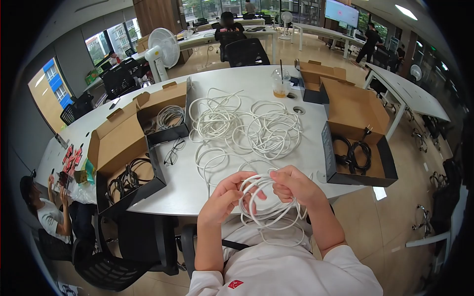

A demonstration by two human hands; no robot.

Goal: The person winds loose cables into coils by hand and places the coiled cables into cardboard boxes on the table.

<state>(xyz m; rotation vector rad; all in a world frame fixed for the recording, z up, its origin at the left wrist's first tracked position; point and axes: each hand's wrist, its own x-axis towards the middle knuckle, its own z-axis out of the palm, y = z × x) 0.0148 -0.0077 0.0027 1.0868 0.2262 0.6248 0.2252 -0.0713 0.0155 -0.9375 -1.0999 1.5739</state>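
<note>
A white cable hangs in loose coils between my two hands, in front of my lap at the table's near edge. My left hand is closed around several loops on the left side of the coil. At the upper right of the same coil, my right hand is closed with thumb and fingers pinching a strand. Just beyond my hands, more white cable lies on the table in a left tangle and a right tangle. Some loose loops lie nearer to me, partly hidden by my hands.
Open cardboard boxes with black cables stand on the left and the right. Behind the left one, another box holds grey cable. Eyeglasses and a plastic cup rest on the white table. A person sits at far left.
</note>
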